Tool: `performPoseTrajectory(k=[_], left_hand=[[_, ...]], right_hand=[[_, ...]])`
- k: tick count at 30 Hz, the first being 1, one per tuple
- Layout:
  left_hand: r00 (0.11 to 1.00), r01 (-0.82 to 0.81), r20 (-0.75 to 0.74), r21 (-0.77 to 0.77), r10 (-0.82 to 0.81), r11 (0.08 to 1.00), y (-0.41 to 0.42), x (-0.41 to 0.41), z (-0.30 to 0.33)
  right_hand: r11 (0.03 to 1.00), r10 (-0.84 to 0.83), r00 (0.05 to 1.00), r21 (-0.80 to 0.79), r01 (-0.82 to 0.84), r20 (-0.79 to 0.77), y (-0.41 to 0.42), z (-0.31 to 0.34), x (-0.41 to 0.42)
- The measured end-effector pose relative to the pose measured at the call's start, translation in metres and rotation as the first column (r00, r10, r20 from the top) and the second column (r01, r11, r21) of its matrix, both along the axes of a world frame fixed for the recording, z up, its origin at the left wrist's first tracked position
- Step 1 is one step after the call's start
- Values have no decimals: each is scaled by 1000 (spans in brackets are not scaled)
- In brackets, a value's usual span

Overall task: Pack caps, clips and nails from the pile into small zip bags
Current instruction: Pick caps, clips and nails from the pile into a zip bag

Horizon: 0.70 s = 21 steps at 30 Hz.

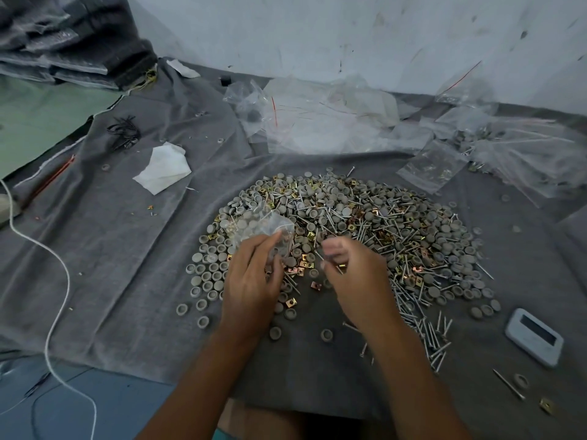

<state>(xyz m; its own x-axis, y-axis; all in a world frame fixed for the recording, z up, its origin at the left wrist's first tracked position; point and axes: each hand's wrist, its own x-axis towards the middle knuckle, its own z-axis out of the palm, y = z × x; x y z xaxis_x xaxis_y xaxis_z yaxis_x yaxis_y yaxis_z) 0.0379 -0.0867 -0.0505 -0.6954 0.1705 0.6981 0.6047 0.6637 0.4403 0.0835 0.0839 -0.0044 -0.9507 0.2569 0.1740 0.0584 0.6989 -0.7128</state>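
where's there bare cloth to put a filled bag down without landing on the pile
Bare grey cloth lies left of the pile of grey caps, brass clips and nails, between it, the white tissue and the white cord. A smaller patch sits near the front edge between the forearms. Crowded: the clear zip bags behind the pile, and loose nails by the white device.
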Motion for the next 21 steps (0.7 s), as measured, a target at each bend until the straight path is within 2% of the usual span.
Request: performPoseTrajectory(k=[2,4,7,13,16,21], left_hand=[[1000,-14,-5,21,14,1000,1,0,0],[1000,-20,-1,31,20,999,1,0,0],[1000,-21,-6,18,22,1000,1,0,0],[1000,-19,-13,-15,19,1000,1,0,-1],[1000,-17,-5,-30,17,999,1,0,-1],[1000,2,-12,-24,-2,1000,1,-1,-2]], right_hand=[[994,71,988,74,-81,136,6,-7,4],[977,115,974,155,-147,196,5,-11,7],[961,157,970,199,-193,184,2,-13,7],[977,179,962,75,-198,207,8,-15,3],[971,209,953,66,-228,220,12,-14,3],[975,157,981,143,-172,112,14,-7,-1]])
